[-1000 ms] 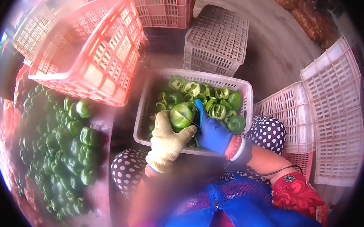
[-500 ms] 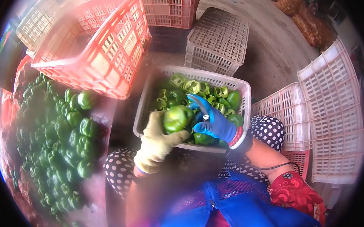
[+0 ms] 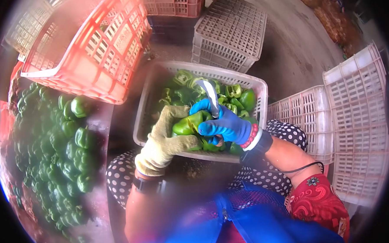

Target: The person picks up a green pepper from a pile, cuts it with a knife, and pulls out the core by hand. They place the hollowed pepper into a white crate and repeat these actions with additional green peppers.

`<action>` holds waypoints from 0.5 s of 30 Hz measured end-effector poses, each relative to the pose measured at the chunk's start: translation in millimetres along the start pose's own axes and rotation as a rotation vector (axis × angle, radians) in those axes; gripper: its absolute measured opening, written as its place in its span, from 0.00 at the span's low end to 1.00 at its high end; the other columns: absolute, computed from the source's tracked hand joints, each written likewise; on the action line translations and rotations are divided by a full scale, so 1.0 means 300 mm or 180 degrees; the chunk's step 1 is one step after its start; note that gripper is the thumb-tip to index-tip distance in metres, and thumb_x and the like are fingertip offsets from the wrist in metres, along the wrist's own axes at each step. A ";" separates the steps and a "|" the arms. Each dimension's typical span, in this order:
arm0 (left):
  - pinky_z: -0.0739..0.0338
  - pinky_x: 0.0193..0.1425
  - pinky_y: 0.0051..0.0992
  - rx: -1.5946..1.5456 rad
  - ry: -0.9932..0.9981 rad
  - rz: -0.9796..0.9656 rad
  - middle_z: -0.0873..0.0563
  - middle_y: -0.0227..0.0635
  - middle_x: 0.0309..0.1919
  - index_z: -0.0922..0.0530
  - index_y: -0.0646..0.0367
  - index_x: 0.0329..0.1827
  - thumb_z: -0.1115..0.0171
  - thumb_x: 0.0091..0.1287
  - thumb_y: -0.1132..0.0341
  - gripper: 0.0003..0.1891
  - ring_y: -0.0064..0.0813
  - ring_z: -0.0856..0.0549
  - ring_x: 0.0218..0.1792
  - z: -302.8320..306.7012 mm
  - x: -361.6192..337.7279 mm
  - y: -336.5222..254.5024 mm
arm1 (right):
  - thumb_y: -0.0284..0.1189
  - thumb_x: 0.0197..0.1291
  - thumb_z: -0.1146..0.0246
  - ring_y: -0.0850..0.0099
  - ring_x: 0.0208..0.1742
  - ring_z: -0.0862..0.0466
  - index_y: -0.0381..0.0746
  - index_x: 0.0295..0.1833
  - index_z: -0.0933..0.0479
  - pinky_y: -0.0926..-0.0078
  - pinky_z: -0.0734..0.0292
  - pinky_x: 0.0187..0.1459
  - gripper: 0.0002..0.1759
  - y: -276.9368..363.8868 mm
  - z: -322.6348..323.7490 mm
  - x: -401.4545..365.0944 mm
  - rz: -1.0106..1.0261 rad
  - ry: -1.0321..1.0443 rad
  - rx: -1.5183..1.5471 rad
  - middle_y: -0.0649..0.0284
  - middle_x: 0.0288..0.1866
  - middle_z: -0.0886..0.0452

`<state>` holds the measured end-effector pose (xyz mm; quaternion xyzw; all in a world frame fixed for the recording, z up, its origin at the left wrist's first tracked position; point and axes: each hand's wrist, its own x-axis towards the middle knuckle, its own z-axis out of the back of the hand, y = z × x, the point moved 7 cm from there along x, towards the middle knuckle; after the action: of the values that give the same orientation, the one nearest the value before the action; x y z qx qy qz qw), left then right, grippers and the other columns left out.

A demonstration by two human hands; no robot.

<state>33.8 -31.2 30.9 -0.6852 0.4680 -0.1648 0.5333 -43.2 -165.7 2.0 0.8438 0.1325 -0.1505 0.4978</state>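
My left hand (image 3: 160,144), in a cream knit glove, is closed around a green bell pepper (image 3: 186,125), which shows a brownish slit on its upper side. My right hand (image 3: 231,127), in a blue glove, grips a knife (image 3: 211,96) with a curved blade pointing up and away from me. The blue fingertips also touch the pepper's right side; the knife's handle is mostly hidden in the palm. Both hands are over a pale plastic crate (image 3: 240,78) holding cut and whole green peppers (image 3: 233,92).
A heap of whole green peppers (image 3: 53,158) lies at the left. Behind it stands a pink crate (image 3: 113,51). An upturned grey crate (image 3: 231,26) sits beyond the pepper crate. White crates (image 3: 355,114) stand at the right, and full mesh sacks (image 3: 329,18) lie at the far right.
The pepper has turned in my hands and now shows a slit. My right hand has tilted the blade more upright, with its fingers closer on the pepper. The view has shifted slightly.
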 end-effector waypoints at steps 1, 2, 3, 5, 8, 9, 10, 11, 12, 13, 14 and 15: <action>0.21 0.61 0.30 -0.0403 0.0079 0.0111 0.17 0.37 0.56 0.26 0.60 0.65 0.20 0.54 0.73 0.34 0.28 0.18 0.55 0.010 0.004 0.027 | 0.41 0.60 0.21 0.83 0.18 0.27 0.46 0.65 0.25 0.82 0.30 0.18 0.31 -0.007 0.000 -0.009 -0.0043 0.0004 0.0142 0.70 0.30 0.21; 0.22 0.61 0.30 -0.0442 0.0175 0.0068 0.16 0.36 0.55 0.26 0.60 0.65 0.20 0.54 0.74 0.34 0.28 0.18 0.55 0.019 0.009 0.029 | 0.41 0.63 0.24 0.80 0.19 0.24 0.47 0.62 0.23 0.81 0.28 0.17 0.26 -0.012 -0.002 -0.014 0.0016 0.0092 0.0296 0.71 0.29 0.21; 0.21 0.62 0.32 -0.0456 0.0256 -0.0041 0.16 0.36 0.55 0.26 0.59 0.65 0.22 0.54 0.73 0.33 0.31 0.17 0.56 0.034 0.015 0.043 | 0.42 0.64 0.25 0.79 0.20 0.22 0.46 0.63 0.24 0.81 0.27 0.18 0.26 -0.027 0.003 -0.010 0.0080 0.0033 0.0562 0.70 0.31 0.20; 0.21 0.64 0.35 -0.1222 0.0210 0.0039 0.16 0.39 0.56 0.27 0.59 0.67 0.24 0.56 0.70 0.33 0.36 0.16 0.58 0.028 0.001 0.057 | 0.43 0.66 0.27 0.77 0.23 0.18 0.46 0.65 0.25 0.81 0.25 0.18 0.27 -0.075 0.026 0.019 0.0230 -0.0069 0.1085 0.70 0.34 0.18; 0.20 0.65 0.38 -0.1725 0.0097 -0.0237 0.17 0.44 0.58 0.28 0.60 0.68 0.26 0.57 0.68 0.34 0.43 0.16 0.59 0.008 -0.034 0.028 | 0.48 0.69 0.31 0.67 0.46 0.12 0.46 0.67 0.24 0.66 0.12 0.42 0.28 -0.155 0.048 0.060 0.0283 0.0459 0.2079 0.64 0.51 0.14; 0.19 0.64 0.40 -0.1775 0.0060 -0.0254 0.17 0.45 0.59 0.29 0.61 0.68 0.27 0.57 0.67 0.34 0.44 0.16 0.58 0.009 -0.043 0.023 | 0.49 0.69 0.31 0.66 0.51 0.12 0.46 0.67 0.24 0.62 0.11 0.48 0.28 -0.159 0.056 0.077 0.0415 0.0519 0.2363 0.63 0.54 0.14; 0.19 0.64 0.41 -0.1832 0.0026 -0.0268 0.18 0.46 0.59 0.29 0.61 0.69 0.27 0.57 0.66 0.34 0.45 0.16 0.58 0.010 -0.051 0.022 | 0.52 0.68 0.32 0.63 0.61 0.15 0.46 0.67 0.24 0.54 0.16 0.62 0.30 -0.143 0.038 0.079 0.0463 0.1032 0.2527 0.61 0.61 0.15; 0.19 0.63 0.42 -0.1892 -0.0003 -0.0282 0.18 0.47 0.59 0.29 0.62 0.69 0.27 0.57 0.65 0.35 0.46 0.16 0.58 0.013 -0.057 0.022 | 0.53 0.68 0.32 0.63 0.61 0.15 0.46 0.67 0.24 0.54 0.16 0.62 0.30 -0.140 0.055 0.082 0.0603 0.0966 0.2496 0.61 0.61 0.15; 0.18 0.63 0.43 -0.1788 0.0025 -0.0402 0.18 0.48 0.59 0.29 0.62 0.68 0.28 0.58 0.64 0.34 0.46 0.16 0.58 0.018 -0.058 0.018 | 0.53 0.68 0.32 0.62 0.61 0.15 0.46 0.67 0.24 0.53 0.16 0.62 0.30 -0.124 0.053 0.079 0.0745 0.0901 0.2462 0.61 0.61 0.15; 0.18 0.62 0.44 -0.1687 0.0047 -0.0522 0.18 0.49 0.59 0.29 0.62 0.68 0.29 0.59 0.64 0.33 0.47 0.16 0.58 0.027 -0.057 0.019 | 0.54 0.68 0.33 0.62 0.60 0.14 0.46 0.67 0.24 0.53 0.16 0.62 0.31 -0.110 0.049 0.075 0.0882 0.0838 0.2430 0.61 0.62 0.15; 0.17 0.62 0.46 -0.1588 0.0062 -0.0636 0.18 0.50 0.60 0.29 0.63 0.68 0.30 0.60 0.63 0.32 0.47 0.16 0.58 0.036 -0.055 0.015 | 0.56 0.70 0.36 0.64 0.53 0.15 0.47 0.68 0.25 0.57 0.16 0.53 0.31 -0.104 0.037 0.070 0.0881 0.0837 0.2428 0.61 0.57 0.16; 0.17 0.63 0.46 -0.1313 -0.0075 -0.0911 0.19 0.51 0.60 0.28 0.63 0.67 0.31 0.62 0.61 0.31 0.47 0.16 0.59 0.047 -0.056 -0.005 | 0.59 0.71 0.39 0.66 0.46 0.15 0.47 0.68 0.25 0.61 0.15 0.44 0.32 -0.091 0.018 0.063 0.0879 0.0836 0.2426 0.62 0.52 0.17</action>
<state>36.3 -9.4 31.5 -0.8407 0.3836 -0.1316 0.3589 -36.7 -156.2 -29.5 0.9893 0.0154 -0.0118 0.1446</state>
